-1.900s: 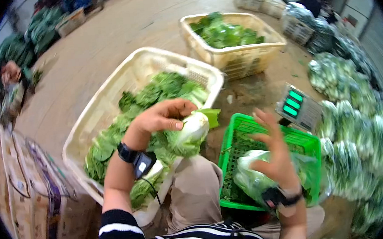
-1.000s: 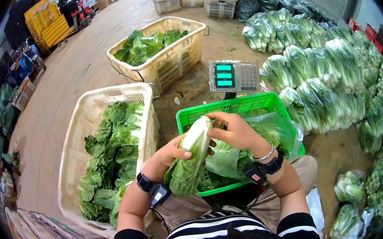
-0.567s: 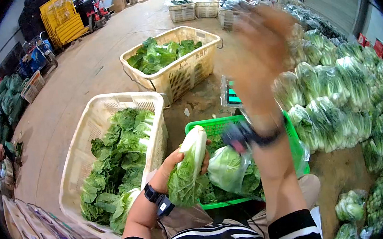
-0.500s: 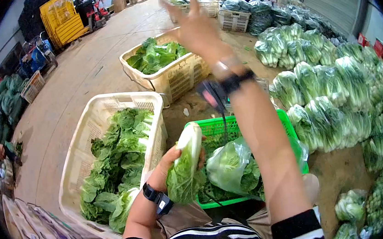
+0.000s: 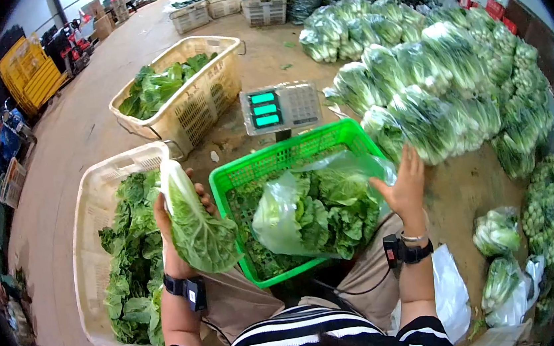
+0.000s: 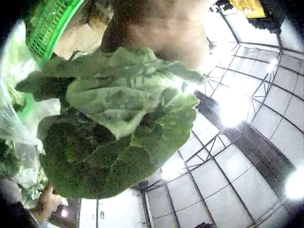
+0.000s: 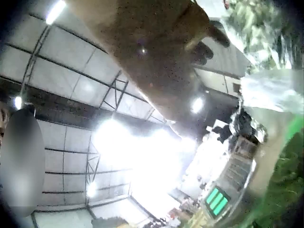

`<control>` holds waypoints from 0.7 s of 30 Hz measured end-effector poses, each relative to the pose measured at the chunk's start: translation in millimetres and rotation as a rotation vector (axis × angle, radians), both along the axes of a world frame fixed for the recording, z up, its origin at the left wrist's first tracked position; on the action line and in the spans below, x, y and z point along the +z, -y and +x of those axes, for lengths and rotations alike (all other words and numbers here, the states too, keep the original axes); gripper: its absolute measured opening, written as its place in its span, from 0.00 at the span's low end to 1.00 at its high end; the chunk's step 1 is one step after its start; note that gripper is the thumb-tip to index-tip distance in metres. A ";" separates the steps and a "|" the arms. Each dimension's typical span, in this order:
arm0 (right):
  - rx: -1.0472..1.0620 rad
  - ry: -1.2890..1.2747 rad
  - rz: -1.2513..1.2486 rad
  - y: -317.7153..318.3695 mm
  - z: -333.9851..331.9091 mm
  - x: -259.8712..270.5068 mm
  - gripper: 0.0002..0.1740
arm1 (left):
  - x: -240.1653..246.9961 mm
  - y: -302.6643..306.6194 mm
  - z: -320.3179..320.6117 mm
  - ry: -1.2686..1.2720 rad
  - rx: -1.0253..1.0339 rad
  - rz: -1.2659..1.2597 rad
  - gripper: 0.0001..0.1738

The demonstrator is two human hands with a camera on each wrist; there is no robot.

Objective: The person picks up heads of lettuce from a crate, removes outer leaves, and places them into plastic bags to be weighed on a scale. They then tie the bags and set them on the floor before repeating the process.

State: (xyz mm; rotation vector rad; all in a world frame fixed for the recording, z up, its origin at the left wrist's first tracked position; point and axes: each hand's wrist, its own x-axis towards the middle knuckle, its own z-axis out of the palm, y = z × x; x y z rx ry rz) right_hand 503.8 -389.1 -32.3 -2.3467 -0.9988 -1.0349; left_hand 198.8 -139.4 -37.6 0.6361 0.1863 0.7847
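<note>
My left hand (image 5: 170,243) grips a leafy Chinese cabbage (image 5: 197,226) by its side, pale stem end up, between the two baskets. Its broad green leaves (image 6: 114,142) cover most of the left wrist view. My right hand (image 5: 406,186) is raised with fingers extended and thumb apart, at the right side of the green basket (image 5: 222,208). Nothing is held in it. Close to its thumb lies a clear plastic bag (image 5: 269,215) with leafy cabbage inside, resting in the green basket. In the right wrist view the palm (image 7: 156,52) appears dark against the bright roof.
A cream basket (image 5: 85,258) of leafy greens stands at the left, and another cream basket (image 5: 215,89) farther forward. A scale display (image 5: 281,108) stands behind the green basket. Bagged greens (image 5: 418,113) are piled at the right. White plastic bags (image 5: 450,290) lie beside the right leg.
My right hand has come down from its forward, raised position to the green basket's right side. The left hand has moved leftward with the cabbage. The head view has turned right.
</note>
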 end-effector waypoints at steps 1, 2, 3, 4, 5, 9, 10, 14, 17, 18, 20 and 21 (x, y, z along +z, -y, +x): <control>-0.006 -0.007 -0.004 5.5 9.0 -13.3 0.27 | 6.9 5.8 2.8 -0.020 0.018 -0.013 0.37; -0.036 -0.022 -0.082 9.8 18.7 -32.3 0.27 | 10.1 13.2 5.0 0.012 0.002 -0.031 0.38; -0.065 -0.031 -0.154 13.1 27.7 -42.7 0.27 | 14.7 17.2 4.7 0.005 0.016 0.032 0.39; -0.072 -0.040 -0.160 15.4 38.7 -39.9 0.27 | 20.5 22.7 6.3 0.002 0.028 0.097 0.40; -0.007 -0.419 -0.349 16.1 50.7 -35.4 0.26 | 27.8 34.0 6.8 0.038 0.035 0.131 0.41; 0.576 -1.451 0.107 16.0 86.6 -49.8 0.16 | 56.8 83.0 33.6 0.128 -0.090 0.301 0.44; 0.692 -1.686 0.340 10.6 80.3 -40.3 0.14 | 61.5 97.9 46.9 0.133 -0.185 0.335 0.44; 0.826 -1.890 0.554 -0.1 77.8 -31.3 0.12 | 74.0 107.5 158.8 -0.685 -0.578 1.489 0.35; 0.971 -2.093 0.689 9.3 85.6 -40.3 0.12 | 13.4 101.1 260.4 -1.253 -0.747 2.047 0.30; 0.976 -2.084 0.682 18.2 80.6 -40.4 0.12 | 8.6 102.4 281.6 -1.250 -0.734 2.049 0.30; 1.028 -2.075 0.661 30.6 76.9 -38.8 0.19 | 6.5 109.0 319.5 -1.401 -0.908 2.097 0.29; 1.027 -2.072 0.664 30.7 81.3 -37.7 0.19 | -0.5 117.1 334.3 -1.398 -0.907 2.101 0.29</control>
